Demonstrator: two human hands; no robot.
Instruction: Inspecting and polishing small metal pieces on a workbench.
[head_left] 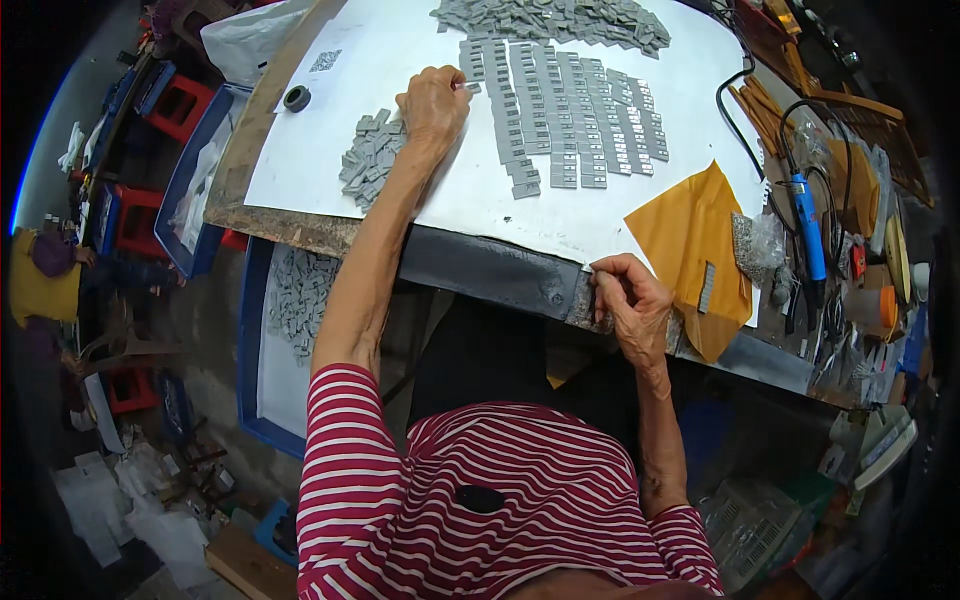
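Note:
My left hand reaches over the white sheet, with its fingers closed at a small grey rectangular piece. Beside it, to the right, similar grey pieces with shiny spots stand in several slanting columns. A loose heap of grey pieces lies left of my left wrist. At the table's front edge my right hand rests with curled fingers, thumb and forefinger close together; whether anything is between them is hidden. Just right of it lies a brown paper sheet bearing a short grey strip.
A large pile of grey pieces covers the far part of the table. A black ring-shaped object sits at left. A blue corded tool and cables crowd the right side. Below left, a blue tray holds more pieces.

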